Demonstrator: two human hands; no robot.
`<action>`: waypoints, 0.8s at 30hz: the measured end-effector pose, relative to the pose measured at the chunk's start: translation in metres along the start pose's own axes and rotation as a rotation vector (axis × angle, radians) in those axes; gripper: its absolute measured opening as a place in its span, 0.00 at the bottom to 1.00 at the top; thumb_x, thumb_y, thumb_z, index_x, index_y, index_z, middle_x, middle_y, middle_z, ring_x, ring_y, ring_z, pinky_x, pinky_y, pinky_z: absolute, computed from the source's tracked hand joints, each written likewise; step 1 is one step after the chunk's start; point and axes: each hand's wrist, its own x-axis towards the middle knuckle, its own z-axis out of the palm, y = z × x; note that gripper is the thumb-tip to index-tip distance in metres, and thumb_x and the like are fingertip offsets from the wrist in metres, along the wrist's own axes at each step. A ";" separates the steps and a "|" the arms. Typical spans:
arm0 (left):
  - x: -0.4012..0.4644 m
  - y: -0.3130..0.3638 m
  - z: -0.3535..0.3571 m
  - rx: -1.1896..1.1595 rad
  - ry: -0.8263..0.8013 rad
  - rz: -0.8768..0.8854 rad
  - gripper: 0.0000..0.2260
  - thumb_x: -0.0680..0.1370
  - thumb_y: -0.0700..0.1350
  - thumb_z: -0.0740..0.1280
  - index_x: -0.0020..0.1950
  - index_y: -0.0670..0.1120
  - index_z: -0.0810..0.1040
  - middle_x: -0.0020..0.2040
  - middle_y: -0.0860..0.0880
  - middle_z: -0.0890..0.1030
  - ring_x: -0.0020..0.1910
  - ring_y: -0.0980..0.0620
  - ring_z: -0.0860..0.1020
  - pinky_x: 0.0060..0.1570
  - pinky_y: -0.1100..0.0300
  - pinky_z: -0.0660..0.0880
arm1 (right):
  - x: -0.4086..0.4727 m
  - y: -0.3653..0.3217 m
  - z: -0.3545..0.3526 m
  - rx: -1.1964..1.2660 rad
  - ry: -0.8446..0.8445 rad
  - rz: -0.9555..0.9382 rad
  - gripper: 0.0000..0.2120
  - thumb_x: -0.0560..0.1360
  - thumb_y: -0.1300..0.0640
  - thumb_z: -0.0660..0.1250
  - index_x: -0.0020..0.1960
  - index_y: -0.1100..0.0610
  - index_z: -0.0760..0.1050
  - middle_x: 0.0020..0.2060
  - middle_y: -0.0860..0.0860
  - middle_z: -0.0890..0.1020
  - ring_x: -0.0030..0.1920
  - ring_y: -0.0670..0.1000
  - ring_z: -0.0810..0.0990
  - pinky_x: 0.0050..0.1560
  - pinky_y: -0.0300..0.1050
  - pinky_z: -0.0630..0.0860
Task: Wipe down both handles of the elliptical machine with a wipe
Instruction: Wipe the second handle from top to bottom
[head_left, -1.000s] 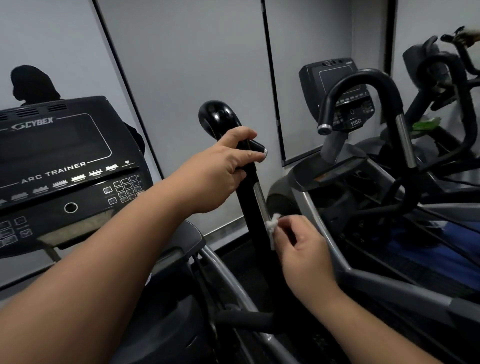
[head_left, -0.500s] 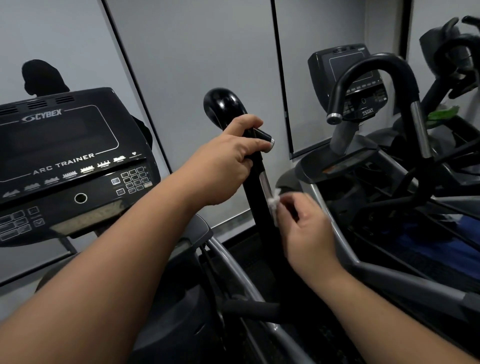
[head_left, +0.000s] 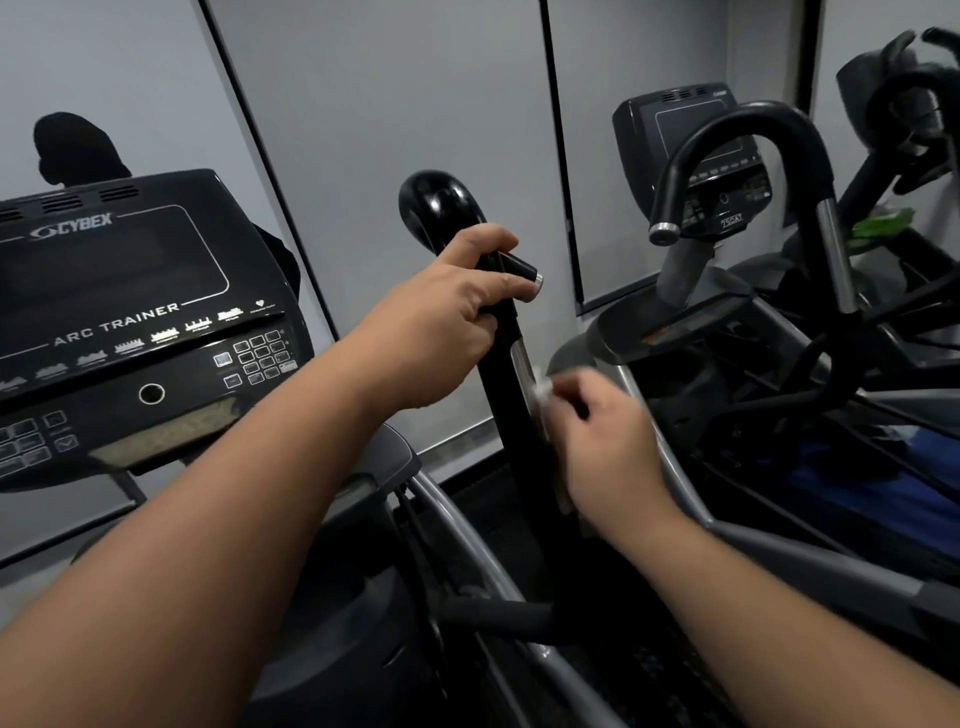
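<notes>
The white wipe (head_left: 543, 385) sits pinched in the right hand's (head_left: 605, 441) fingertips, pressed against the side of the glossy black right handle (head_left: 498, 374) of the Cybex Arc Trainer, just below the left hand (head_left: 441, 322). That left hand is wrapped around the handle's upper grip, steadying it. The step in hand looks like wiping the shaft — blur hides the finer detail. Next, the wipe likely needs to cover the curved top; the other handle is out of view, beyond the console (head_left: 130, 322).

Glossy black handle (head_left: 498, 353) upright; white wipe (head_left: 543, 387) against its shaft
</notes>
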 end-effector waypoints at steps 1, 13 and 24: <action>0.000 0.000 0.000 0.001 0.001 0.003 0.21 0.80 0.34 0.61 0.69 0.52 0.78 0.75 0.62 0.62 0.67 0.60 0.70 0.67 0.65 0.67 | 0.015 -0.014 0.003 0.002 0.002 -0.030 0.05 0.78 0.60 0.67 0.44 0.53 0.79 0.34 0.48 0.80 0.37 0.48 0.78 0.40 0.47 0.76; 0.002 -0.002 0.000 0.063 -0.030 0.008 0.22 0.80 0.36 0.61 0.71 0.52 0.76 0.76 0.61 0.60 0.68 0.54 0.72 0.69 0.54 0.70 | -0.022 0.026 -0.007 0.093 -0.075 0.114 0.08 0.77 0.61 0.68 0.43 0.50 0.79 0.31 0.52 0.80 0.33 0.48 0.77 0.38 0.52 0.76; 0.000 0.001 -0.001 0.074 -0.030 0.002 0.22 0.80 0.35 0.61 0.71 0.52 0.75 0.76 0.60 0.61 0.67 0.54 0.72 0.68 0.55 0.70 | -0.046 0.016 -0.009 -0.188 0.021 -0.359 0.07 0.78 0.58 0.70 0.44 0.56 0.74 0.42 0.49 0.72 0.40 0.50 0.75 0.42 0.42 0.74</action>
